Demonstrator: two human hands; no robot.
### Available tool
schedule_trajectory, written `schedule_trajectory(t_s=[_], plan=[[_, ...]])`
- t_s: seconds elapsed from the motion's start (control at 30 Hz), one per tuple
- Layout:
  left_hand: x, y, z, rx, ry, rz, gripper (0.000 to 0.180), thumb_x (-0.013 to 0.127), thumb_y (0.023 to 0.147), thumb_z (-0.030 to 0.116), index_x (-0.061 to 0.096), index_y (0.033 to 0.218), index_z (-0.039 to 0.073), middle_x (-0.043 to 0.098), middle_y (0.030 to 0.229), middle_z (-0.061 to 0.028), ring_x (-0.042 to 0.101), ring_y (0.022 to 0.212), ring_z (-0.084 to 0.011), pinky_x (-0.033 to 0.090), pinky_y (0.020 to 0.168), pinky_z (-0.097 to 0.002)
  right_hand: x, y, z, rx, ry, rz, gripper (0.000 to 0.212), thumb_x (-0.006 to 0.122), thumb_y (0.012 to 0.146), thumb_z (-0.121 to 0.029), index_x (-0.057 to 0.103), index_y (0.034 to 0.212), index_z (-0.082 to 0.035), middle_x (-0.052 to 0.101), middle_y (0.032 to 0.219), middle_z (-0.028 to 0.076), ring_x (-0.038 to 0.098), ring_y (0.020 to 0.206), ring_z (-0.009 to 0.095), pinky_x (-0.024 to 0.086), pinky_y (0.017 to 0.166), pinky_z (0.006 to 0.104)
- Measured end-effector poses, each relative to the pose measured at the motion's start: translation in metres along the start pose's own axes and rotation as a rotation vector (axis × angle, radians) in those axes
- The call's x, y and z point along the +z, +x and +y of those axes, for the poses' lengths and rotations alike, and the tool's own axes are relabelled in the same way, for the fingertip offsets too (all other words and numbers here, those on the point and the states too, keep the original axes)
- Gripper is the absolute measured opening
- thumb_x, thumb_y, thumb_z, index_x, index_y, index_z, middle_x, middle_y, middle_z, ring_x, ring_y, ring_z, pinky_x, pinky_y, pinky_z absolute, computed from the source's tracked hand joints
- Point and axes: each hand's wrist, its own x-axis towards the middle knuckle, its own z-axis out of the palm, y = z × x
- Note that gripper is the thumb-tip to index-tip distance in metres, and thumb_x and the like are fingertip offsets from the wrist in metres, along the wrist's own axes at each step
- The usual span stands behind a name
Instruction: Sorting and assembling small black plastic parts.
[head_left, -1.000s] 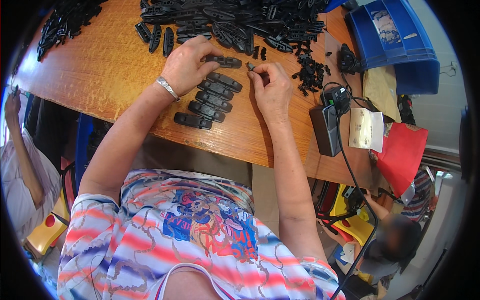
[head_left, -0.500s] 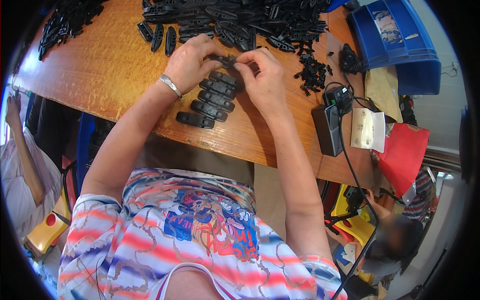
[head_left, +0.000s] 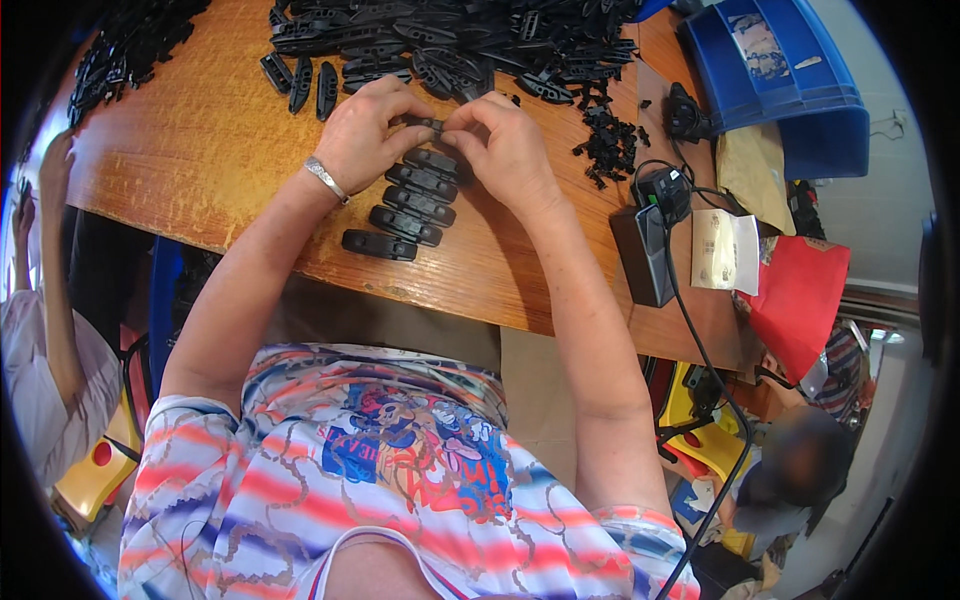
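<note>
Two hands meet above the wooden counter (head_left: 200, 160): the left hand (head_left: 365, 140) and right hand (head_left: 505, 145) both pinch one small black plastic part (head_left: 425, 123) between their fingertips. Just below it lies a row of finished black pieces (head_left: 405, 205); a heap of loose black parts (head_left: 450, 40) spreads beyond the hands.

A small assembly workshop: the wooden worktop (head_left: 200, 150) carries a big heap of identical black plastic parts (head_left: 450, 40) along its far edge, a blue parts bin (head_left: 790, 90) sits right of the heap, and finished pieces (head_left: 405, 200) lie in a row just nearer than it.
</note>
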Motion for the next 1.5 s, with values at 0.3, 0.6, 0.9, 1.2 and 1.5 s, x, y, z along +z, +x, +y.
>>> schedule_trajectory(t_s=[0.3, 0.6, 0.9, 1.2, 1.5], plan=[[-0.004, 0.014, 0.010, -0.115, 0.112, -0.092, 0.020, 0.080, 0.096, 0.023, 0.078, 0.099, 0.003, 0.067, 0.093, -0.0121, 0.067, 0.083, -0.0302, 0.054, 0.076, -0.0421, -0.016, 0.023, -0.004, 0.488, -0.048, -0.167, 0.033, 0.094, 0.088, -0.030, 0.081, 0.090, 0.000, 0.075, 0.076, 0.007, 0.066, 0.067, 0.014, 0.052, 0.062, 0.0340], [0.009, 0.017, 0.014, -0.198, 0.171, -0.091, 0.017, 0.073, 0.099, 0.021, 0.072, 0.098, 0.005, 0.068, 0.101, -0.0140, 0.069, 0.097, -0.0386, 0.055, 0.086, -0.0480, -0.006, 0.016, -0.004, 0.474, -0.225, -0.132, 0.041, 0.094, 0.088, -0.040, 0.081, 0.090, -0.001, 0.076, 0.076, 0.012, 0.068, 0.068, 0.021, 0.055, 0.068, 0.0385], [0.010, 0.021, 0.011, -0.220, 0.212, -0.138, 0.019, 0.070, 0.100, 0.026, 0.068, 0.095, 0.008, 0.069, 0.108, -0.0167, 0.069, 0.105, -0.0414, 0.055, 0.091, -0.0527, -0.003, 0.018, -0.017, 0.576, -0.284, -0.144, 0.044, 0.093, 0.087, -0.044, 0.079, 0.093, -0.003, 0.081, 0.091, 0.018, 0.078, 0.089, 0.035, 0.059, 0.081, 0.0460], [-0.003, -0.004, 0.018, -0.085, 0.158, -0.172, 0.019, 0.071, 0.101, 0.022, 0.073, 0.102, 0.003, 0.069, 0.102, -0.0142, 0.069, 0.099, -0.0389, 0.056, 0.088, -0.0487, -0.004, -0.021, -0.020, 0.404, -0.094, -0.046, 0.035, 0.090, 0.089, -0.032, 0.076, 0.087, 0.000, 0.077, 0.081, 0.020, 0.075, 0.077, 0.035, 0.057, 0.074, 0.0451], [-0.032, 0.007, 0.007, 0.122, 0.486, 0.197, 0.024, 0.078, 0.096, 0.013, 0.076, 0.118, 0.006, 0.068, 0.112, -0.0090, 0.066, 0.111, -0.0328, 0.057, 0.095, -0.0435, -0.039, -0.009, 0.027, 0.380, -0.332, 0.137, 0.025, 0.084, 0.093, -0.016, 0.079, 0.115, -0.005, 0.078, 0.109, 0.013, 0.076, 0.098, 0.034, 0.059, 0.088, 0.0459]])
